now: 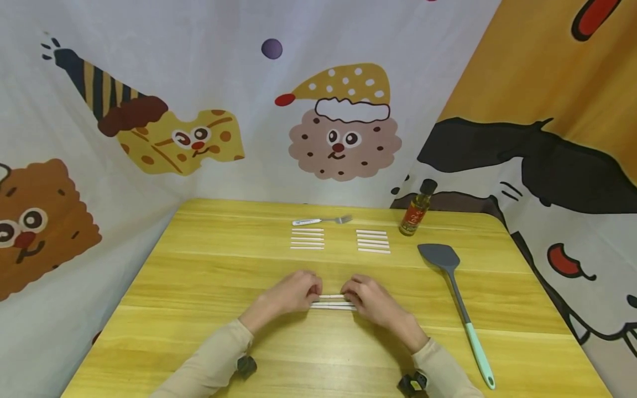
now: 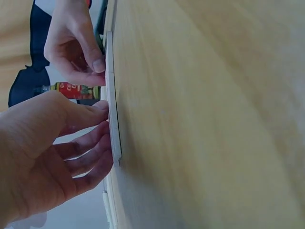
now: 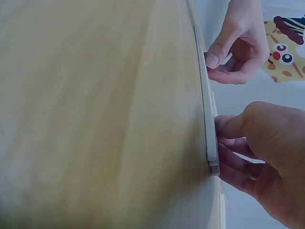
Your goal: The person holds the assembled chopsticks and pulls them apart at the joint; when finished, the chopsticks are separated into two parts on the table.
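Several thin white sticks [image 1: 333, 308] lie side by side on the table, running left to right between the two hands. My left hand [image 1: 296, 291] pinches the left end of the farthest stick [image 1: 332, 297] with thumb and fingertips. At that stick's other end, my right hand [image 1: 372, 299] pinches it the same way. In the left wrist view, the sticks [image 2: 113, 109] appear edge-on, low against the wood, with both hands' fingertips along them. The right wrist view shows the stick ends [image 3: 212, 164] beside my right fingertips. Fingers partly hide the ends in the head view.
Beyond the hands lie two rows of white sticks, a left row [image 1: 307, 248] and a right row [image 1: 374, 251]. A fork [image 1: 307, 222] lies behind them. An oil bottle [image 1: 414, 217] stands at the back right; a grey spatula [image 1: 440, 257] with a mint handle lies along the right.
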